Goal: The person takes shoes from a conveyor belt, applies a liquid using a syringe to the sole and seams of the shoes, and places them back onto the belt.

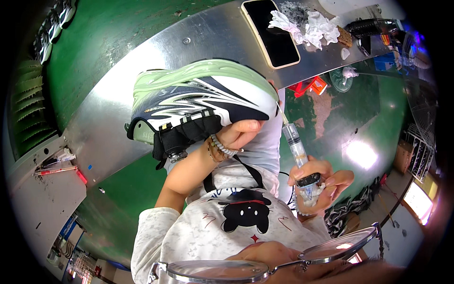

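A sneaker (203, 97) with a pale green sole and white, black and grey upper lies on its side, sole upward, its toe to the right. My left hand (236, 134) is closed on its upper near the toe, partly hidden behind the shoe. A clear syringe (295, 144) is gripped in my right hand (321, 182). Its thin needle slants up to the toe edge and appears to touch it, though the exact contact is too small to tell. Crumpled white tissue (309, 195) is tucked into the right palm, and a black band surrounds the syringe there.
Behind the shoe runs a metal bench (156, 49). On it lie a phone (272, 33) and crumpled tissues (321, 28). A red-orange object (318, 86) and a green round dish (341, 79) are at right. Pens (56, 170) lie on a left-hand table; sneakers (56, 23) stand at far left.
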`<action>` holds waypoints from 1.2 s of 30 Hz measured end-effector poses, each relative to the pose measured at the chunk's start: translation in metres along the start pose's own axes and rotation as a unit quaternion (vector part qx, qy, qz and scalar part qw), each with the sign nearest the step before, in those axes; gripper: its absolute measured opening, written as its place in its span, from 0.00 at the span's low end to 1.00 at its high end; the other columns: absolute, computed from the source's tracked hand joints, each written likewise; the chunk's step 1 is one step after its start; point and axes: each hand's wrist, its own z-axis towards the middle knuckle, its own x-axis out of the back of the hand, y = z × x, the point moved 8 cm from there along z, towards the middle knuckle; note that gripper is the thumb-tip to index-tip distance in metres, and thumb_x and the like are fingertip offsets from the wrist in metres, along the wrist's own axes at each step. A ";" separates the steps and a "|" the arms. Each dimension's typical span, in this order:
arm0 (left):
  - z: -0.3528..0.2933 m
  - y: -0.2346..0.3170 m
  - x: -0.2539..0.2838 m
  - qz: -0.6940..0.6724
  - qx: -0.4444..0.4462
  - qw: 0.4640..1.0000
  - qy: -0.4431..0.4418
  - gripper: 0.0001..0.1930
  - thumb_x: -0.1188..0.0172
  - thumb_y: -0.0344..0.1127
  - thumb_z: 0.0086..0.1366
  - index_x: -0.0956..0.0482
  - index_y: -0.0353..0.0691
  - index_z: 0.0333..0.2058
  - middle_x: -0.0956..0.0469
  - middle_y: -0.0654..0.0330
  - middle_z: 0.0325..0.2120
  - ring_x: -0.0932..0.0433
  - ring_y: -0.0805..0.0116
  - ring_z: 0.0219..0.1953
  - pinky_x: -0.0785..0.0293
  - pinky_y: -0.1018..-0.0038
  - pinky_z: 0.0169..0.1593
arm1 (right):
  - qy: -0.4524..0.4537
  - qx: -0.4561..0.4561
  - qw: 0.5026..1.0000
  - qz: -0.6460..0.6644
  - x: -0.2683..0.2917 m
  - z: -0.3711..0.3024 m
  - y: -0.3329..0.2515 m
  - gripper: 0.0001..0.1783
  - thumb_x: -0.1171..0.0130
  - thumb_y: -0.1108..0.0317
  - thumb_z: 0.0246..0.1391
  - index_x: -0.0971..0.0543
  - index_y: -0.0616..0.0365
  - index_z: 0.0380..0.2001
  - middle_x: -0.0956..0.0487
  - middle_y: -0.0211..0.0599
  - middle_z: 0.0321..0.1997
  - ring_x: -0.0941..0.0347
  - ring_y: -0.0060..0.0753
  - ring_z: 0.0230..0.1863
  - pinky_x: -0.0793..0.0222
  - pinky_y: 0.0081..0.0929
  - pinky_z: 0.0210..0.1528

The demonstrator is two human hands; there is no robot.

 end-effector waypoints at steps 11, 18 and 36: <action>0.003 0.014 -0.031 -0.123 -0.034 0.983 0.135 0.24 0.40 0.24 0.54 0.34 0.32 0.50 0.30 0.54 0.49 0.32 0.64 0.54 0.41 0.67 0.64 | -0.053 0.018 0.998 0.012 -0.015 0.010 0.008 0.08 0.58 0.61 0.63 0.44 0.46 0.40 0.24 0.58 0.36 0.31 0.37 0.19 0.32 0.34 0.26; -0.010 0.017 -0.041 -0.118 -0.024 0.956 0.266 0.12 0.39 0.30 0.58 0.26 0.33 0.40 0.23 0.57 0.39 0.25 0.69 0.45 0.30 0.73 0.56 | -0.107 0.079 0.989 -0.064 -0.025 0.006 0.011 0.09 0.59 0.60 0.62 0.45 0.46 0.40 0.22 0.50 0.38 0.33 0.37 0.16 0.33 0.33 0.20; -0.019 0.037 -0.045 -0.115 -0.006 0.962 0.246 0.08 0.40 0.29 0.58 0.24 0.35 0.37 0.22 0.61 0.36 0.24 0.72 0.41 0.27 0.75 0.53 | -0.106 0.104 0.968 -0.202 -0.027 -0.017 0.012 0.13 0.55 0.59 0.59 0.44 0.48 0.42 0.24 0.44 0.38 0.28 0.42 0.25 0.31 0.35 0.25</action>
